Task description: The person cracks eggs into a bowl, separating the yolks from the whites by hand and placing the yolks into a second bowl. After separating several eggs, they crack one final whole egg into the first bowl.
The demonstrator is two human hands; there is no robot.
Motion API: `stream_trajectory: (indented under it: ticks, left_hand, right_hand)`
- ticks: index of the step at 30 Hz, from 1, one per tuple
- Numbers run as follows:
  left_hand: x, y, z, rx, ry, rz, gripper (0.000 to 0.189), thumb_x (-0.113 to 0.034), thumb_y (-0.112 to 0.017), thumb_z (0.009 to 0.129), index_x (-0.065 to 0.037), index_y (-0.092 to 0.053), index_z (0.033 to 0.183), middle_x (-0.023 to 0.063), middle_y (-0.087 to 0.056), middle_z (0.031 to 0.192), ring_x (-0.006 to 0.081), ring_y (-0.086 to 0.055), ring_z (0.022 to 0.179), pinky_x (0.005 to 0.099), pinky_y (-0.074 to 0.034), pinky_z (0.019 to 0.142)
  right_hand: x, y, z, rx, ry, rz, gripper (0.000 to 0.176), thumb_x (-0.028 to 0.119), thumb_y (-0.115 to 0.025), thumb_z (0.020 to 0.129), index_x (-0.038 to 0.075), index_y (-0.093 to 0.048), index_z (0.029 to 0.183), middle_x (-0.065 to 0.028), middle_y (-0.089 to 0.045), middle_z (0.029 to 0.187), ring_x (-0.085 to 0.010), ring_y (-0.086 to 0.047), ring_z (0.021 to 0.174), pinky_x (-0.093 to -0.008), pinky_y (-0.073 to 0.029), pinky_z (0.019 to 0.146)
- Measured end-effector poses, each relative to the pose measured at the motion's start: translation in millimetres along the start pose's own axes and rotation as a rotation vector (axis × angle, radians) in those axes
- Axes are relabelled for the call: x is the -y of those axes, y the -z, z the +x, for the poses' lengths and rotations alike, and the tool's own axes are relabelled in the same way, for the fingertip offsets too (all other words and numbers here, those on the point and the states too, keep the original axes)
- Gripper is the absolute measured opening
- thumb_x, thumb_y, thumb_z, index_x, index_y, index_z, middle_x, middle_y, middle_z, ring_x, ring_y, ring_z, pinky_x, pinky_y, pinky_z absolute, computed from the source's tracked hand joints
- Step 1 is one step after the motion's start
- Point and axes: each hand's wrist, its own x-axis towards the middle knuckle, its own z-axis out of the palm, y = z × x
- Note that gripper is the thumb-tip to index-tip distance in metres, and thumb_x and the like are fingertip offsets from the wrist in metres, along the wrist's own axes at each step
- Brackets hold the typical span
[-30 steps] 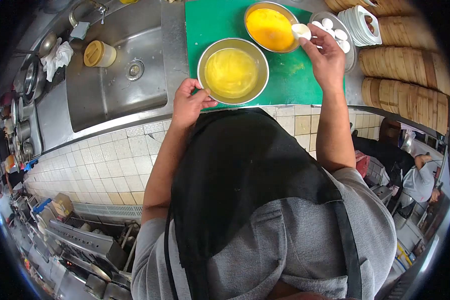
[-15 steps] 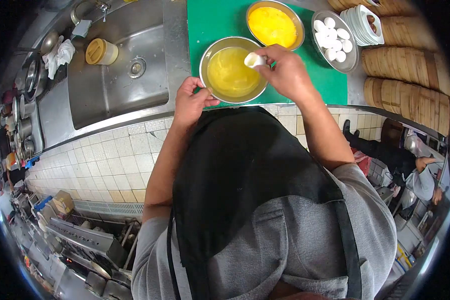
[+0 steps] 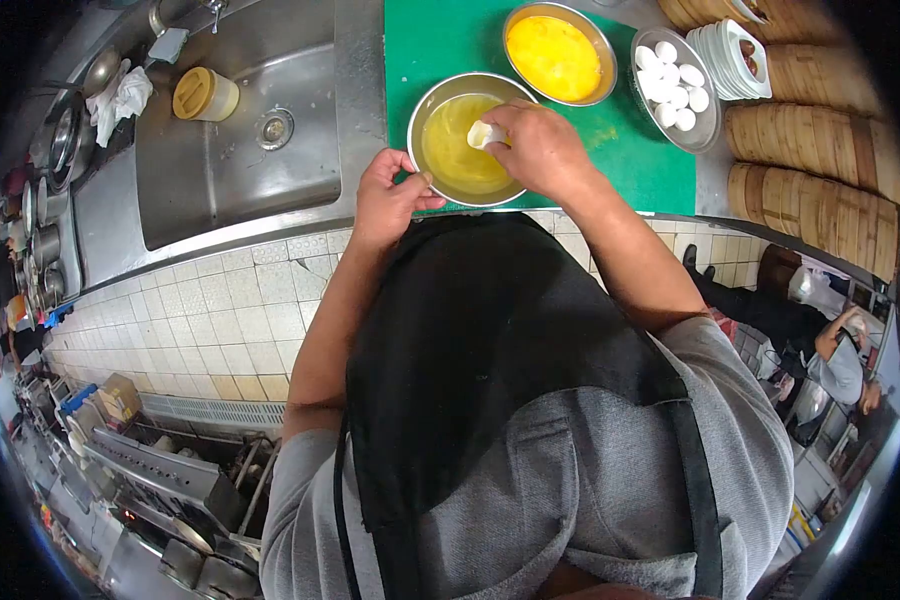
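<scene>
Fingers of the left hand (image 3: pixel 385 202) hold the near-left rim of the steel mixing bowl (image 3: pixel 416 122), thumb towards the upper edge; the fingers under it are partly hidden. The bowl stands on a green cutting board (image 3: pixel 645 175) on the steel desk (image 3: pixel 712 192). Its wall looks thin and stiff, and the loose, clear-yellow egg liquid (image 3: pixel 450 155) probably gives it modest weight and a slick, sloshing load. The rim is the dry place to steady it; a hard tug at one side could send the liquid up the wall.

Over that bowl, the right hand (image 3: pixel 547 150) has its fingers drawn narrow around an eggshell (image 3: pixel 481 135), its pale inside facing the camera. The shell should be very light and brittle, likely wet and slippery, so it wants a light grip around the outside, away from the broken edge.

Beyond, a second steel bowl (image 3: pixel 611 72) with deep-yellow yolks (image 3: pixel 553 58) stands on the board, apart from both hands. The yolks look soft and easily torn. To its right, whole white eggs (image 3: pixel 681 97) lie heaped in a round metal container (image 3: pixel 712 122): smooth, rigid, apt to roll, best cupped around the middle one at a time.
</scene>
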Motion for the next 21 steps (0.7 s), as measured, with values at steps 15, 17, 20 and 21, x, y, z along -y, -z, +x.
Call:
stream_trajectory:
  ticks: [15,17,20,21]
  left_hand:
    - [6.4,3.4,3.7,0.018,-0.014,-0.016,0.016,0.003,-0.061,0.095,-0.003,-0.048,0.101,0.0103,-0.062,0.100,0.0178,-0.070,0.078,0.0354,-0.066,0.070]
    - [5.5,3.2,3.4,0.029,-0.023,0.002,0.014,0.000,-0.061,0.097,-0.004,-0.049,0.103,0.0099,-0.064,0.099,0.0186,-0.071,0.080,0.0361,-0.065,0.073]
    - [4.3,2.9,3.0,0.021,-0.016,0.031,0.015,0.000,-0.061,0.097,-0.005,-0.049,0.103,0.0098,-0.064,0.100,0.0193,-0.071,0.080,0.0367,-0.065,0.073]
    - [4.9,3.1,3.3,0.019,-0.014,0.026,0.015,-0.001,-0.061,0.097,-0.005,-0.049,0.104,0.0098,-0.064,0.100,0.0196,-0.072,0.080,0.0367,-0.065,0.073]
  right_hand:
    - [5.7,-7.1,5.3,0.067,0.003,0.023,0.033,0.016,-0.075,0.082,0.004,-0.071,0.112,-0.0154,-0.071,0.102,-0.0355,-0.069,0.092,-0.0434,-0.055,0.085]
    - [5.6,-7.5,5.3,0.066,0.004,0.026,0.033,0.016,-0.075,0.082,0.004,-0.071,0.112,-0.0154,-0.071,0.101,-0.0351,-0.069,0.091,-0.0433,-0.055,0.085]
    - [6.3,-7.3,4.9,0.048,0.033,0.022,0.032,0.016,-0.075,0.082,0.004,-0.071,0.112,-0.0154,-0.071,0.100,-0.0346,-0.070,0.090,-0.0432,-0.055,0.084]
    - [7.9,-6.5,5.3,0.060,0.017,0.021,0.033,0.016,-0.076,0.082,0.004,-0.071,0.112,-0.0155,-0.071,0.100,-0.0344,-0.070,0.089,-0.0431,-0.055,0.084]
